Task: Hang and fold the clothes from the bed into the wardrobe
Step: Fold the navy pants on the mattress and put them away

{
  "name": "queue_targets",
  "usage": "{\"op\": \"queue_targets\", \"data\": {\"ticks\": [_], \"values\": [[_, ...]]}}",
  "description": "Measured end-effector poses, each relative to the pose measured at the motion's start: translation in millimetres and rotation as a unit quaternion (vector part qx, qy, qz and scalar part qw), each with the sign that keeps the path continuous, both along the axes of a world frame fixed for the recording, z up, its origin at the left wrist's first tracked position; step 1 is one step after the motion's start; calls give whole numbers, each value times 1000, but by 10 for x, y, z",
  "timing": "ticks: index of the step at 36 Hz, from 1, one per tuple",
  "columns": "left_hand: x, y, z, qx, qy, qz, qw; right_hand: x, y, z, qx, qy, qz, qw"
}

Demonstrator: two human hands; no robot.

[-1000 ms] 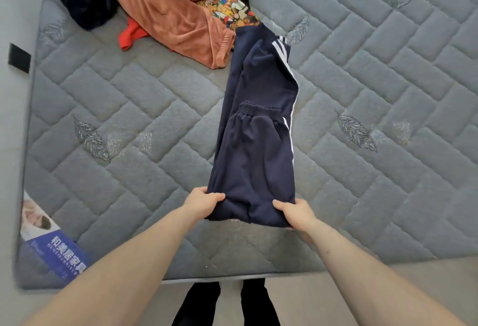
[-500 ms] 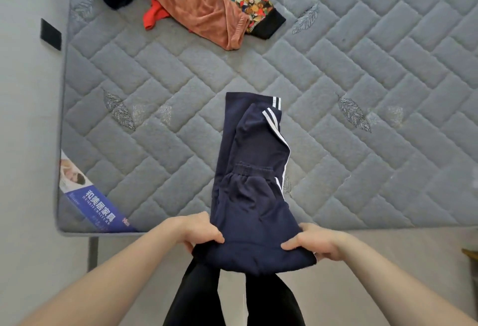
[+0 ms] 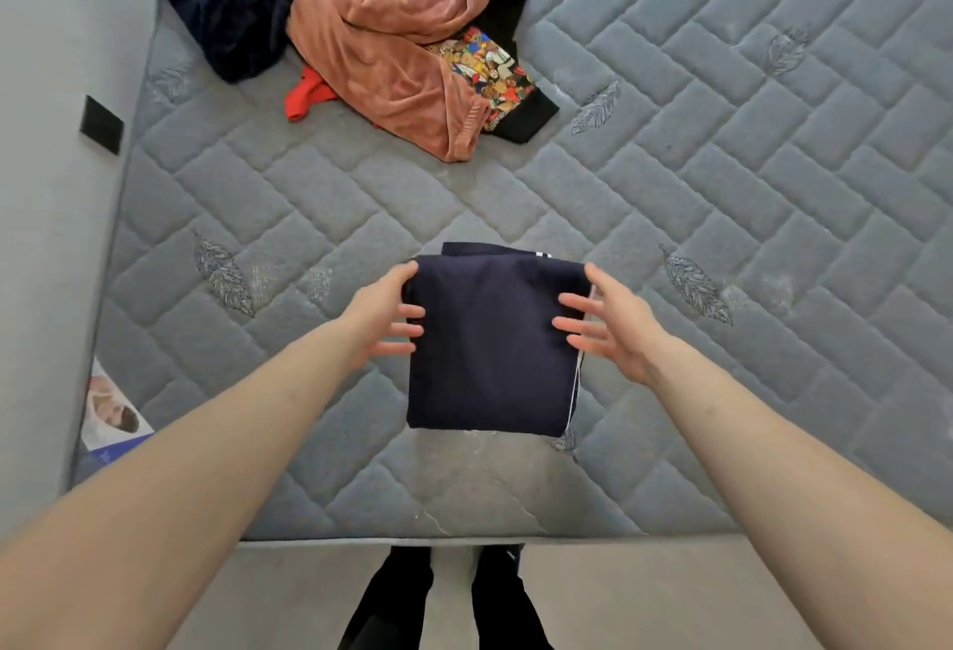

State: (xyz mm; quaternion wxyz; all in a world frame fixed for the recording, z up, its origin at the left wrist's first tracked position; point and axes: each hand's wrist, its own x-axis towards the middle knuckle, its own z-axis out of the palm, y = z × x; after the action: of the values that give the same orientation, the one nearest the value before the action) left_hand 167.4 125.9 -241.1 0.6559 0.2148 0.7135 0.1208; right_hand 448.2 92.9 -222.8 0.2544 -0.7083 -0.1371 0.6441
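Observation:
Navy track pants (image 3: 490, 345) with a white side stripe lie folded into a near-square on the grey quilted mattress (image 3: 722, 185), near its front edge. My left hand (image 3: 384, 311) rests at the fold's left edge with fingers spread over the cloth. On the right edge, my right hand (image 3: 608, 322) is open too, its fingers fanned and just touching the fabric. Neither hand grips the pants. A heap of unfolded clothes (image 3: 392, 45) sits at the mattress's far left corner: a salmon velvet garment, a red piece, a dark blue velvet piece and a black shirt with a colourful print.
A grey wall (image 3: 46, 185) with a small black patch runs along the mattress's left side. A printed label (image 3: 111, 417) sits at the mattress's near left corner. My legs in black trousers (image 3: 443, 598) stand on the floor just before the front edge.
The pants' near end, lifted off the bed half a second ago, has been folded forward over the rest. Both hands have let go and now lie open on the compact fold.

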Motion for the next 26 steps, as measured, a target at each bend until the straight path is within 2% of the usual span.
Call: {"op": "queue_targets", "data": {"ticks": [3,6,10,12,15,18,20,22,24,26], "values": [[33,6,-325,34,95,-69,993,-87,61,-255,6,-83,25,996],[22,-96,-649,31,154,-166,973,-194,-156,-517,-17,-180,99,979],[22,-296,-944,-7,161,-157,974,-324,-660,-855,-91,-228,83,966],[49,-407,-1082,-29,136,-144,980,-394,-892,-1016,-145,-187,13,972],[106,-507,-1248,-42,116,-171,978,-519,-1089,-1158,-205,-48,-92,973],[205,-408,-1336,13,176,-180,968,-559,-1104,-1277,-193,-5,-131,973],[276,-219,-1269,101,263,-187,941,-536,-1080,-1353,-169,8,-158,973],[346,34,-1164,215,313,-252,890,-479,-1049,-1380,-147,11,-165,975],[434,324,-1087,302,310,-357,828,-400,-1033,-1427,-128,-2,-133,983],[559,613,-1057,312,277,-451,789,-324,-1021,-1470,-113,-3,-113,987]]}}
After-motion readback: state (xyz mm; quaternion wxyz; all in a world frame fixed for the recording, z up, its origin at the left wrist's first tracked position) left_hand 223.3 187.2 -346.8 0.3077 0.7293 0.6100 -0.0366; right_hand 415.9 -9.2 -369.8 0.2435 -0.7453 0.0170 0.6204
